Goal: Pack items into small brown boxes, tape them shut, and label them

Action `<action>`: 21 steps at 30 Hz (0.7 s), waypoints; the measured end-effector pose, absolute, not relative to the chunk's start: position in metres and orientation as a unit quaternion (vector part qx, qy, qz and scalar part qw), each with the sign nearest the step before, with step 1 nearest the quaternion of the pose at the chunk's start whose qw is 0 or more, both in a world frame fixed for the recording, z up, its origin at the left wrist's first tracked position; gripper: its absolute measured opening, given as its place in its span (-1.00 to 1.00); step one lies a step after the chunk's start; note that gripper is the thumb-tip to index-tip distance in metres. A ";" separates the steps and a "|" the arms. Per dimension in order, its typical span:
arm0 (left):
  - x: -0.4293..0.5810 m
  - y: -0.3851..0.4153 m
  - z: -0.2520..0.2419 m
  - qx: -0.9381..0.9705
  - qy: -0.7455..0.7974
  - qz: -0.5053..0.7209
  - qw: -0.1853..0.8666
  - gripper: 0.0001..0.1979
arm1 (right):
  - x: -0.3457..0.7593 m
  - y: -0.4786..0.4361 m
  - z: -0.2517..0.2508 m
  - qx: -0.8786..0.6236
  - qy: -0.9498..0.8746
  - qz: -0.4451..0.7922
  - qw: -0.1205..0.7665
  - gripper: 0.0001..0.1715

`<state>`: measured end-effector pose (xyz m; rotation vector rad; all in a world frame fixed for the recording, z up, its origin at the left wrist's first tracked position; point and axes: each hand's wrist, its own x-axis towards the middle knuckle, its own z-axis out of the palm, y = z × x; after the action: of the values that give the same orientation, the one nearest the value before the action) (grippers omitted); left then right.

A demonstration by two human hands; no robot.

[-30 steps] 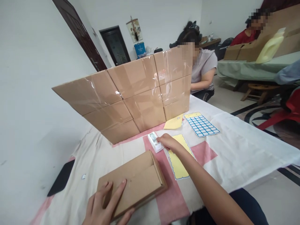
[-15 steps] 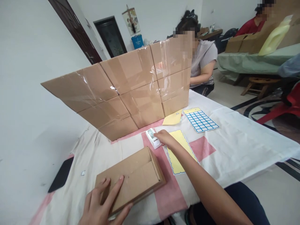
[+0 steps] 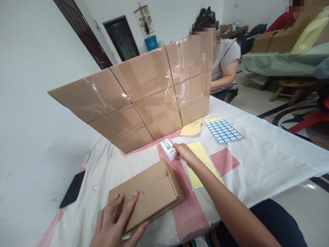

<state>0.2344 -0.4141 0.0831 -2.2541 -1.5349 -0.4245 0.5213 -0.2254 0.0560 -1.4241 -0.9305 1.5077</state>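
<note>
My left hand lies on a closed brown cardboard box, its fingers spread over the top and its thumb along the near edge. Farther off, my right hand has its fingers closed on the right end of a small white device with a grey display. The device is at the tablecloth, beyond the box; what kind it is I cannot make out. Just right of that hand, a yellow sheet with a blue wavy border lies partly under my forearm.
A taped cardboard partition stands across the table. By its foot lie a yellow card and a sheet with a blue grid. A black flat object is at the left edge. Behind the partition sits a person.
The view has shifted slightly, moving the scene a little to the right. My right hand's thumb has moved from the display toward the device's right edge; my left hand stays on the box.
</note>
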 end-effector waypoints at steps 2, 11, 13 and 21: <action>0.231 -0.412 0.082 -0.809 -0.533 -0.143 0.203 -0.30 | 0.522 -0.229 0.057 -0.566 -0.371 0.599 0.427 -0.67; 0.234 -0.414 0.086 -0.812 -0.526 -0.135 0.217 -0.23 | 0.524 -0.238 0.058 -0.582 -0.407 0.585 0.392 -0.78; 0.234 -0.413 0.087 -0.812 -0.522 -0.138 0.222 -0.22 | 0.524 -0.241 0.058 -0.582 -0.427 0.564 0.401 -0.88; 0.234 -0.412 0.088 -0.812 -0.518 -0.132 0.233 -0.21 | 0.515 -0.246 0.053 -0.521 -0.682 0.343 0.382 -0.66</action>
<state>0.2337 -0.4124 0.0880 -2.2312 -1.4223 -0.3636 0.5150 -0.2464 0.0528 -1.3297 -1.7404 0.8749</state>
